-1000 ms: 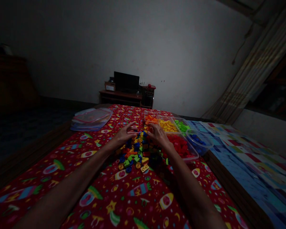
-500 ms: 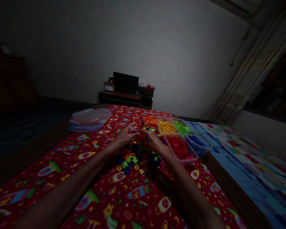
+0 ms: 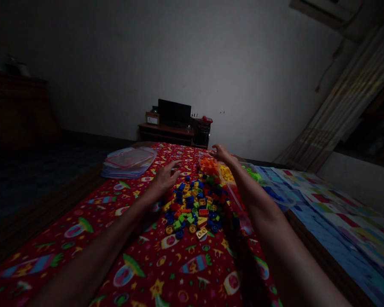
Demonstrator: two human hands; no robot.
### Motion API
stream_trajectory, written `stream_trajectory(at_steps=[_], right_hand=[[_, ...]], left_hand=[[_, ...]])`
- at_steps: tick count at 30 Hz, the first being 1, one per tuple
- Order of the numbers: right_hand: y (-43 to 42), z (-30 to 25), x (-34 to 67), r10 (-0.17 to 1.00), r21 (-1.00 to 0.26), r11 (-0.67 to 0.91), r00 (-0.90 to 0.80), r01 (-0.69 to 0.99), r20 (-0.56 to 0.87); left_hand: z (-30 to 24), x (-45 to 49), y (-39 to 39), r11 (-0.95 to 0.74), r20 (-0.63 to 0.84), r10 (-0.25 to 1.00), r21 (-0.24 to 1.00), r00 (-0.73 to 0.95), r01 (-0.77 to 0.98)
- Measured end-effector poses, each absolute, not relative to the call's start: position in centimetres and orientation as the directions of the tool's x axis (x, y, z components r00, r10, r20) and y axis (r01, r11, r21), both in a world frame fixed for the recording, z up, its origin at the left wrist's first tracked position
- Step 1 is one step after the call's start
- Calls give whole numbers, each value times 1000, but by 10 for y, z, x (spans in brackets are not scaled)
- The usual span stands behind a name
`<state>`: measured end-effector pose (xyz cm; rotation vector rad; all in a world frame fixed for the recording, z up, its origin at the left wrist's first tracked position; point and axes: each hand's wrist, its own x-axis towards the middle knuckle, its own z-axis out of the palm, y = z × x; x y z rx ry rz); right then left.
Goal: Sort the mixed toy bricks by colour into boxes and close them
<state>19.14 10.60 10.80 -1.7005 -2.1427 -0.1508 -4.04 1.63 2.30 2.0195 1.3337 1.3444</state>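
Note:
A mixed pile of toy building bricks [image 3: 195, 204] in blue, yellow, green, red and orange lies on the red patterned cloth [image 3: 179, 277]. Beside the pile's left edge is my left hand [image 3: 164, 179], its fingers apart with nothing in them. My right hand [image 3: 222, 153] reaches over the far end of the container of orange bricks [image 3: 208, 164], fingers slightly bent and apart, with no brick visible between them. Yellow bricks [image 3: 226, 173] fill the neighbouring container. My right forearm partly covers the container of red bricks [image 3: 235, 192].
Further right are green bricks [image 3: 252, 173] and blue bricks [image 3: 273, 194] in clear containers. Stacked plastic lids [image 3: 129, 162] lie at the cloth's far left. Behind stands a desk with a dark monitor [image 3: 174, 113]. A blue patterned sheet [image 3: 313, 226] spreads to the right.
My right hand has moved from above the pile, close to my left hand, forward and right to the orange container. My left hand has drawn slightly away from the pile, which is now more visible.

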Motion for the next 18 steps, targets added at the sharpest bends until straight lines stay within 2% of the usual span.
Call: stream_trajectory(at_steps=[3,5,8,10,13,18], right_hand=[[89,96,187,896,-229,324,-220,918,385],[65,84,183,871,-292,448,-339,845,355],[22,66,174,785,-325,617,-529,717,322],[-7,57,166,738,-317,674,-597,667,314],[-39,46,151,710,-269,703,-667,658,226],[-63,27,129,752,-40,659,-659,751,21]], left_hand=[[27,-46,16,-461,482,867,684,125,565],[28,-49,19,-461,422,881,661,215,593],[25,-55,23,-471,260,879,612,400,635],[24,-59,25,-473,136,860,571,491,671],[27,-66,22,-482,-17,824,503,566,717],[37,-64,5,-440,-191,820,393,539,808]])
